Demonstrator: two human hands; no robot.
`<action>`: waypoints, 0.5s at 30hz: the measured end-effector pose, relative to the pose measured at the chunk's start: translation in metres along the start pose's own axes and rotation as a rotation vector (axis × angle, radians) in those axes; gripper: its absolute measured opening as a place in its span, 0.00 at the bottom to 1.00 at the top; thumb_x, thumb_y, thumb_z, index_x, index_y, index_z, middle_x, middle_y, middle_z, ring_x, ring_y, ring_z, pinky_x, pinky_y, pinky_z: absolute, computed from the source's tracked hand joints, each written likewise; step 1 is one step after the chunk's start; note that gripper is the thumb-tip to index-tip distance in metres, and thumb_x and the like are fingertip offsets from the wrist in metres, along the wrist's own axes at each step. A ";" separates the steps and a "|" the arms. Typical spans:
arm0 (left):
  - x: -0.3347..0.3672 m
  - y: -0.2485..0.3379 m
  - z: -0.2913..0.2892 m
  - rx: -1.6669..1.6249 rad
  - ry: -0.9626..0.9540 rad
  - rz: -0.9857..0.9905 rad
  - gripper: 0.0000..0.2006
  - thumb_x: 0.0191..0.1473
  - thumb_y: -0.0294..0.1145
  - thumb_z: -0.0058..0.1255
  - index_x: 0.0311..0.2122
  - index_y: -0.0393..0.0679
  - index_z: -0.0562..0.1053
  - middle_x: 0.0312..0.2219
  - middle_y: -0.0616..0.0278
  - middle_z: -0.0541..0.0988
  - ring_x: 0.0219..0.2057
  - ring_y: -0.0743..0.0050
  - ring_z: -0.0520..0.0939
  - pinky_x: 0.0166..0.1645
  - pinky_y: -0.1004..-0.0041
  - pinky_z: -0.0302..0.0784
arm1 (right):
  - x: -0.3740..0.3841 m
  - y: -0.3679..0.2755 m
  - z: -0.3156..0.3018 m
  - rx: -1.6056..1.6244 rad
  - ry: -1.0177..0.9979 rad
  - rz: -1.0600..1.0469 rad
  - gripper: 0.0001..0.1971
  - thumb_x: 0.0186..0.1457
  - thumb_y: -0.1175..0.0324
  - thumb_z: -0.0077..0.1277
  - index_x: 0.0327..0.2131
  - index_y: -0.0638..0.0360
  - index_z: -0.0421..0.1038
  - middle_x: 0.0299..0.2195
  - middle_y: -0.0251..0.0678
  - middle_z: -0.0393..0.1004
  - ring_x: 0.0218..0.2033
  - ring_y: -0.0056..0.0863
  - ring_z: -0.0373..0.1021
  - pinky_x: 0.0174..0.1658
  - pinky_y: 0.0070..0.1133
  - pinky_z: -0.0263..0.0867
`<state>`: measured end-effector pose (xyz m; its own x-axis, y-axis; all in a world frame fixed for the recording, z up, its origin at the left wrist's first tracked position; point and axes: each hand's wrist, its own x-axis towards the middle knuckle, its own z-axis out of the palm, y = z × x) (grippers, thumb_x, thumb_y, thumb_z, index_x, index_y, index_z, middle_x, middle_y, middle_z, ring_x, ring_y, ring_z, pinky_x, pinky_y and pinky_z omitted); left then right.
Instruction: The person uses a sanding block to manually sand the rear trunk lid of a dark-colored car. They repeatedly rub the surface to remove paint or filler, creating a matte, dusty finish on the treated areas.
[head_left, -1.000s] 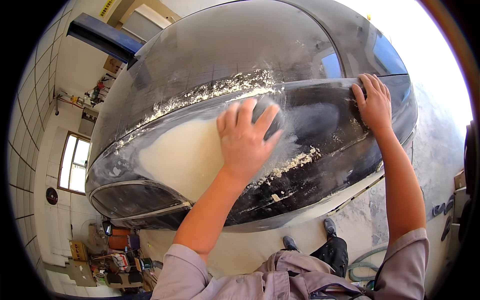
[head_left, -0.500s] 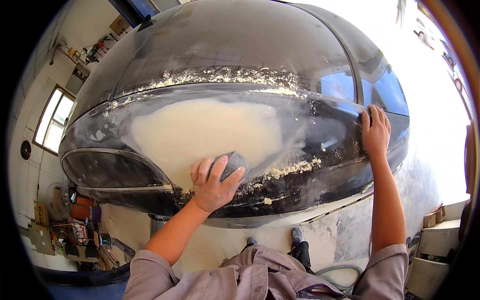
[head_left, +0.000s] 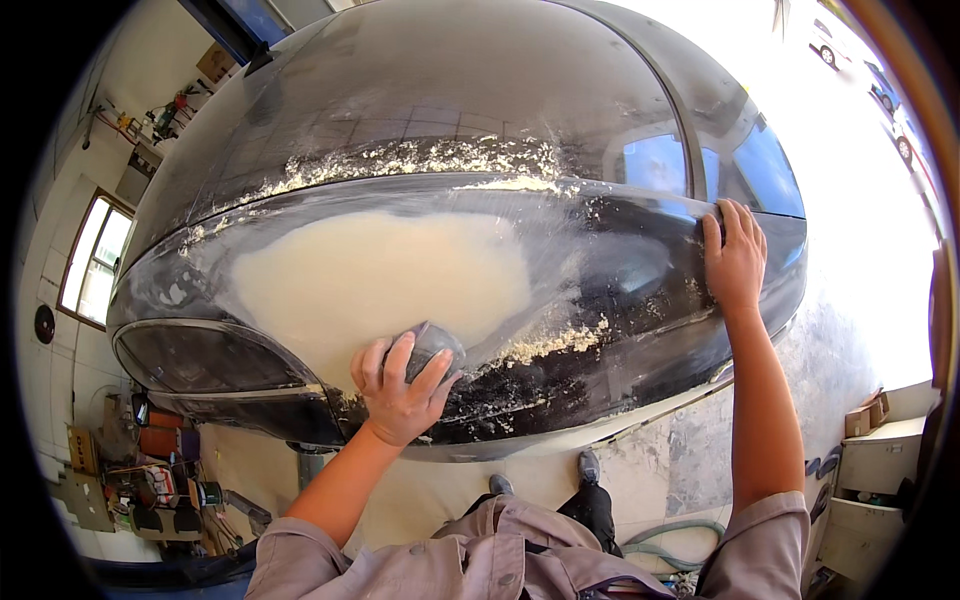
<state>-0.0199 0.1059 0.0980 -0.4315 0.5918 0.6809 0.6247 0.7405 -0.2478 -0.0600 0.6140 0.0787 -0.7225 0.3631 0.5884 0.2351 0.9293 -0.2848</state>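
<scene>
A dark car body panel fills the view, with a large cream patch of filler and pale crumbs of dust along its creases. My left hand presses a grey sanding pad against the lower edge of the filler patch. My right hand lies flat on the panel's right end, by the window edge, fingers apart and holding nothing.
A car window reflects blue at the upper right. Below lie a concrete floor, my shoes and a green hose. Cluttered cans and tools sit at the lower left, white drawers at the right.
My left hand came down from the middle of the filler patch to its lower edge, and the grey pad now shows under the fingers. My right hand stayed on the panel's right end.
</scene>
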 end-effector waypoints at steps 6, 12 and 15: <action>0.164 0.083 0.048 -0.061 -0.027 0.011 0.24 0.50 0.46 0.74 0.55 0.69 0.82 0.59 0.63 0.75 0.59 0.51 0.72 0.64 0.48 0.65 | 0.001 -0.008 -0.002 0.046 -0.016 0.002 0.26 0.75 0.49 0.48 0.63 0.56 0.75 0.66 0.40 0.75 0.72 0.46 0.64 0.76 0.40 0.53; 0.044 0.033 0.022 -0.032 0.027 -0.023 0.26 0.49 0.46 0.76 0.55 0.67 0.82 0.60 0.60 0.74 0.60 0.46 0.71 0.64 0.47 0.65 | 0.004 0.007 -0.002 0.021 -0.027 0.004 0.26 0.76 0.49 0.47 0.64 0.56 0.74 0.67 0.41 0.74 0.73 0.46 0.63 0.76 0.40 0.52; 0.010 0.018 0.001 0.000 0.021 -0.049 0.25 0.48 0.47 0.76 0.54 0.66 0.83 0.61 0.59 0.74 0.60 0.46 0.70 0.64 0.46 0.64 | 0.003 0.003 -0.002 0.002 -0.029 0.009 0.26 0.76 0.48 0.46 0.65 0.56 0.74 0.67 0.42 0.74 0.73 0.47 0.63 0.76 0.41 0.52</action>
<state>-0.0136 0.1252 0.0995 -0.4476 0.5478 0.7068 0.6033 0.7684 -0.2135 -0.0600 0.6183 0.0812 -0.7387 0.3691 0.5640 0.2401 0.9260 -0.2914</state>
